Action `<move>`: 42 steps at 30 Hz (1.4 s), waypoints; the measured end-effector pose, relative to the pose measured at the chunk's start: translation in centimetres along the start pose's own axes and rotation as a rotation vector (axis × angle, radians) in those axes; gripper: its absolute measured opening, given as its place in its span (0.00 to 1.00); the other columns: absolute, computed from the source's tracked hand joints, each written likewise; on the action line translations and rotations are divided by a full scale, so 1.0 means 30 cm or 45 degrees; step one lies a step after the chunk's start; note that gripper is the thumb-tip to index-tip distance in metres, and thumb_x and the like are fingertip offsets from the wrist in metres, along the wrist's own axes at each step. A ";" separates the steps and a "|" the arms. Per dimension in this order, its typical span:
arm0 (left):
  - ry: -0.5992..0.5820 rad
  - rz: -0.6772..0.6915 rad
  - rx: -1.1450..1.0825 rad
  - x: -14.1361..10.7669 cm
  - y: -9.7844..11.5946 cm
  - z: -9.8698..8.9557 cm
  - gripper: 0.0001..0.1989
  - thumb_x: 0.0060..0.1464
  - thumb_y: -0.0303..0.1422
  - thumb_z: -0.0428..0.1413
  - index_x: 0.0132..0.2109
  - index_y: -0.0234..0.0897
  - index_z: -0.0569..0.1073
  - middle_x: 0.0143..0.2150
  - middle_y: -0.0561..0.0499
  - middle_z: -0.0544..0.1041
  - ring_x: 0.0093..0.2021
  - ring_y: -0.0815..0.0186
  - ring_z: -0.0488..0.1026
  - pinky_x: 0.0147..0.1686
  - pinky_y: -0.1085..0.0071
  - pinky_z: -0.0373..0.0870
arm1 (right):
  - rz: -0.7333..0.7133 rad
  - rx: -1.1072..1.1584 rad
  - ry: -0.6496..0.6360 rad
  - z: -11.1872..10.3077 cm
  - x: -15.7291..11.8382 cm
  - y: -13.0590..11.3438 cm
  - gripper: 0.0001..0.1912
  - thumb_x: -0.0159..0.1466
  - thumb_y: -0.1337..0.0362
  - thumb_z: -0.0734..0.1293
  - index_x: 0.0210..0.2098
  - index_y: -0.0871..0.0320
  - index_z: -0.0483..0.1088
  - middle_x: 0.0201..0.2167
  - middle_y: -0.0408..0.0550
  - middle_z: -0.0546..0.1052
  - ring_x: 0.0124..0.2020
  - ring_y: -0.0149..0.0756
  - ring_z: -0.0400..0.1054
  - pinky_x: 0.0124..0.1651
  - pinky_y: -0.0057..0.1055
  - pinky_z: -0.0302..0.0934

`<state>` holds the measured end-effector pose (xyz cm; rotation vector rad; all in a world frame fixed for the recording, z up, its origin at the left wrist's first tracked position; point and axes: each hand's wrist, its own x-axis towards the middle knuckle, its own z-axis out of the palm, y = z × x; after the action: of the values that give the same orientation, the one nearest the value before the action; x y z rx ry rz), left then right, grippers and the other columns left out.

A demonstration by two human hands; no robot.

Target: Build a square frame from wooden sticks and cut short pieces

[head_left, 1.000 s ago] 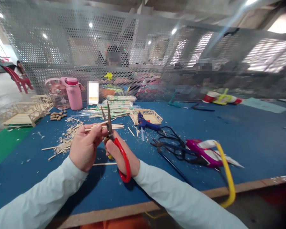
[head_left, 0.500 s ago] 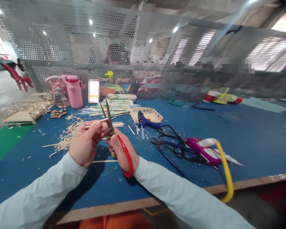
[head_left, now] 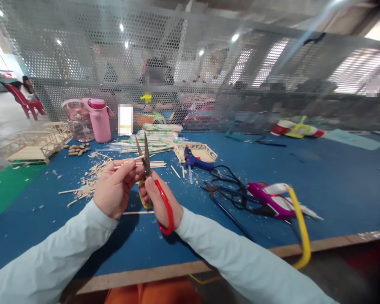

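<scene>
Between its thumb and fingers my left hand (head_left: 115, 185) pinches a thin wooden stick (head_left: 137, 158), whose end reaches the scissors (head_left: 147, 156). My right hand (head_left: 161, 196) is wrapped round the scissors, which have one red handle loop and one yellow. The blades point up and away, slightly apart, with the stick's end at them. Beneath the hands, another stick (head_left: 137, 213) lies on the blue table (head_left: 152, 249). Behind my left hand lie more sticks (head_left: 156, 164) and a heap of short cut pieces (head_left: 88, 183).
A blue glue gun (head_left: 198, 161) rests against a small stick-built tray (head_left: 205, 151). Pliers (head_left: 213, 191) and a purple glue gun (head_left: 262, 200) lie to the right. Peanuts (head_left: 78, 149), a pink bottle (head_left: 100, 124) and stick models (head_left: 33, 147) stand left. Behind is a perforated metal screen (head_left: 114, 63).
The scissor blades have drawn closer together at the end of the stick. My right hand has closed a little on the handles, while my left hand keeps its pinch.
</scene>
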<state>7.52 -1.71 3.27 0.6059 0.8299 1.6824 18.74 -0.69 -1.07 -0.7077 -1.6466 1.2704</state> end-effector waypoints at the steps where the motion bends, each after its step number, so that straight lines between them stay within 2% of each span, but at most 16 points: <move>1: 0.004 -0.012 0.000 0.000 0.002 0.000 0.09 0.37 0.27 0.63 0.25 0.34 0.68 0.23 0.55 0.76 0.24 0.73 0.74 0.26 0.79 0.70 | -0.024 0.005 -0.010 0.001 0.000 -0.001 0.26 0.59 0.41 0.54 0.42 0.56 0.62 0.26 0.41 0.62 0.24 0.27 0.56 0.26 0.25 0.58; 6: -0.020 -0.070 0.002 0.006 0.003 -0.004 0.06 0.40 0.27 0.61 0.26 0.34 0.70 0.23 0.55 0.75 0.24 0.74 0.73 0.24 0.81 0.68 | -0.058 -0.054 0.064 0.000 0.003 -0.024 0.23 0.60 0.44 0.57 0.42 0.56 0.63 0.26 0.42 0.63 0.25 0.28 0.58 0.30 0.26 0.58; 10: -0.017 -0.063 -0.001 0.028 0.005 -0.017 0.06 0.40 0.27 0.61 0.27 0.34 0.71 0.23 0.55 0.76 0.23 0.75 0.73 0.23 0.82 0.67 | -0.046 -0.116 0.170 -0.001 0.012 -0.043 0.18 0.56 0.50 0.64 0.38 0.58 0.64 0.25 0.40 0.64 0.26 0.28 0.59 0.33 0.27 0.58; 14: 0.006 0.040 0.020 0.047 0.012 -0.031 0.07 0.39 0.28 0.63 0.27 0.36 0.71 0.26 0.56 0.77 0.25 0.75 0.74 0.24 0.82 0.67 | 0.067 -0.117 0.180 -0.014 0.023 -0.058 0.16 0.56 0.51 0.64 0.33 0.58 0.62 0.22 0.38 0.63 0.21 0.25 0.56 0.26 0.26 0.56; 17: -0.119 -0.080 0.104 0.037 0.001 -0.032 0.09 0.37 0.30 0.64 0.26 0.35 0.71 0.25 0.54 0.77 0.25 0.73 0.74 0.25 0.80 0.68 | -0.027 0.070 0.276 -0.027 0.030 -0.075 0.17 0.55 0.52 0.65 0.36 0.56 0.59 0.22 0.36 0.63 0.19 0.24 0.57 0.23 0.25 0.55; 20: -0.229 -0.218 0.201 0.018 -0.018 -0.030 0.10 0.35 0.31 0.65 0.25 0.34 0.71 0.23 0.53 0.76 0.24 0.72 0.73 0.24 0.79 0.68 | -0.092 0.134 0.352 -0.042 0.037 -0.087 0.15 0.54 0.56 0.66 0.36 0.55 0.59 0.19 0.34 0.61 0.17 0.23 0.56 0.20 0.23 0.54; 25: -0.307 -0.152 0.282 0.015 -0.036 -0.037 0.13 0.33 0.33 0.67 0.26 0.33 0.72 0.23 0.53 0.76 0.24 0.73 0.72 0.26 0.79 0.68 | -0.024 0.088 0.305 -0.057 0.041 -0.090 0.11 0.52 0.62 0.66 0.33 0.56 0.61 0.17 0.33 0.61 0.14 0.23 0.55 0.17 0.22 0.52; 28: -0.387 -0.194 0.258 0.023 -0.037 -0.044 0.12 0.36 0.33 0.66 0.29 0.34 0.73 0.23 0.55 0.75 0.23 0.75 0.71 0.27 0.79 0.69 | -0.010 0.106 0.256 -0.062 0.037 -0.095 0.11 0.51 0.64 0.66 0.33 0.56 0.61 0.16 0.33 0.62 0.14 0.23 0.55 0.17 0.22 0.53; 31: -0.526 -0.211 0.229 0.022 -0.040 -0.046 0.10 0.40 0.34 0.64 0.31 0.34 0.74 0.24 0.55 0.74 0.24 0.74 0.70 0.28 0.77 0.69 | -0.025 0.177 0.162 -0.066 0.033 -0.098 0.10 0.51 0.66 0.65 0.33 0.56 0.61 0.17 0.34 0.65 0.14 0.23 0.56 0.18 0.22 0.54; 35: -0.681 -0.180 0.304 0.015 -0.048 -0.047 0.11 0.43 0.37 0.61 0.28 0.32 0.73 0.25 0.52 0.74 0.27 0.70 0.71 0.30 0.75 0.69 | -0.055 0.311 0.123 -0.071 0.035 -0.091 0.08 0.54 0.64 0.62 0.34 0.56 0.61 0.16 0.35 0.65 0.15 0.24 0.57 0.18 0.22 0.55; 37: -0.584 -0.194 0.352 0.018 -0.052 -0.049 0.12 0.42 0.38 0.62 0.28 0.32 0.72 0.25 0.52 0.73 0.27 0.72 0.70 0.29 0.76 0.69 | -0.057 0.307 0.164 -0.078 0.040 -0.089 0.08 0.53 0.65 0.62 0.34 0.56 0.61 0.15 0.34 0.64 0.14 0.23 0.56 0.17 0.21 0.55; 39: -0.379 -0.233 0.352 0.026 -0.055 -0.052 0.12 0.42 0.38 0.62 0.28 0.33 0.70 0.24 0.54 0.73 0.25 0.73 0.70 0.27 0.78 0.69 | -0.040 0.273 0.185 -0.089 0.045 -0.090 0.08 0.53 0.67 0.62 0.33 0.56 0.61 0.14 0.33 0.63 0.13 0.23 0.54 0.16 0.21 0.53; 41: -0.218 -0.272 0.336 0.033 -0.056 -0.054 0.12 0.44 0.38 0.60 0.27 0.35 0.67 0.23 0.55 0.72 0.25 0.72 0.71 0.26 0.77 0.69 | -0.008 0.204 0.148 -0.102 0.048 -0.095 0.08 0.52 0.68 0.61 0.33 0.56 0.61 0.13 0.32 0.61 0.12 0.22 0.53 0.15 0.20 0.51; 42: -0.200 -0.277 0.344 0.034 -0.056 -0.054 0.13 0.45 0.39 0.59 0.27 0.35 0.65 0.23 0.54 0.72 0.25 0.71 0.72 0.25 0.76 0.69 | 0.007 0.155 0.112 -0.106 0.049 -0.098 0.08 0.51 0.69 0.61 0.33 0.56 0.62 0.13 0.32 0.61 0.12 0.22 0.54 0.15 0.20 0.51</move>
<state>7.05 -0.83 0.91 0.7922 0.9798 1.3186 21.24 1.03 2.35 -0.6838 -1.4843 1.3130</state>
